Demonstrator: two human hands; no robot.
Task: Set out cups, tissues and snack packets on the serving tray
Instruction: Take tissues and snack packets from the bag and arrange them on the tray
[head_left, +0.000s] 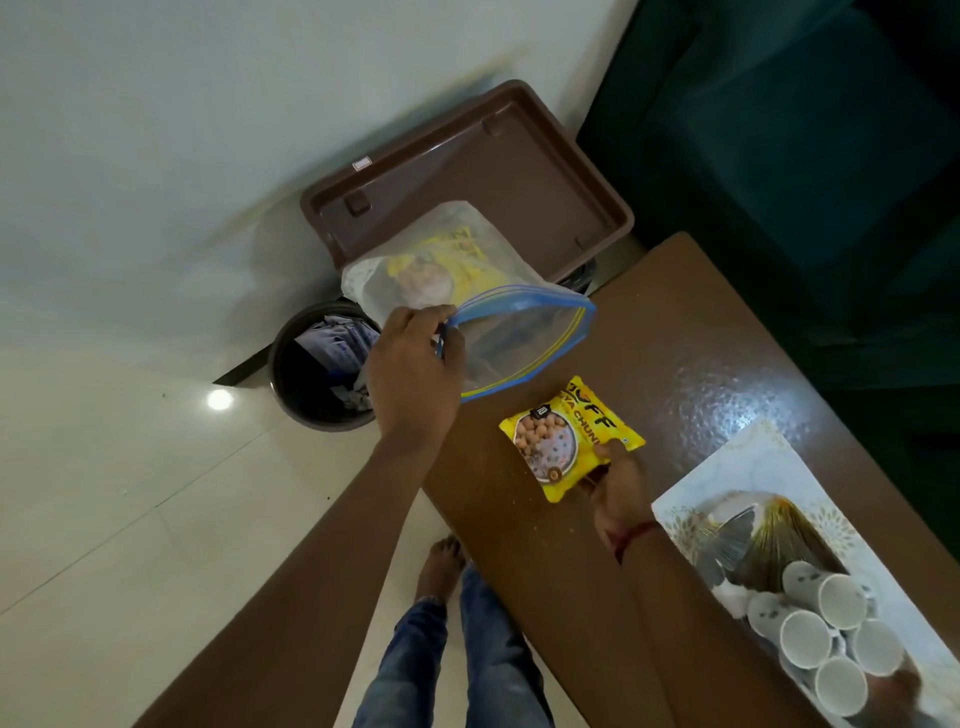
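1. Fingers (605, 451) of the right hand (618, 488) pinch the lower corner of a yellow snack packet (569, 439), its glossy foil printed with a bowl of round puffs, a "10" badge and partly legible black lettering reading "…UFF" and "…YA CHUN…"; the packet is held just over the brown worktop (649, 364).
2. Left hand (415, 369) is closed on the blue zip edge of a clear plastic zip bag (498, 322), holding its mouth wide open; a second yellow packet (441, 267) shows blurred through the crinkled film deep inside.
3. A thin red thread (636, 535) circles the right wrist.
4. The bag hangs in front of a dark brown plastic tray (519, 171) with a raised rim, standing tilted beyond the worktop's far end, hiding its near corner.
5. White paper cups (815, 634), mouths toward the camera, cluster on a pale rectangular serving tray (737, 467) patterned in gold at the worktop's right edge, well apart from the packet.
6. A round dark bin (311, 374) holding crumpled cloth sits on the cream tiled floor (104, 493) behind the left hand.
7. Blue jeans (457, 665) and a bare foot (441, 566) show below, a dark green sofa (805, 156) upper right.
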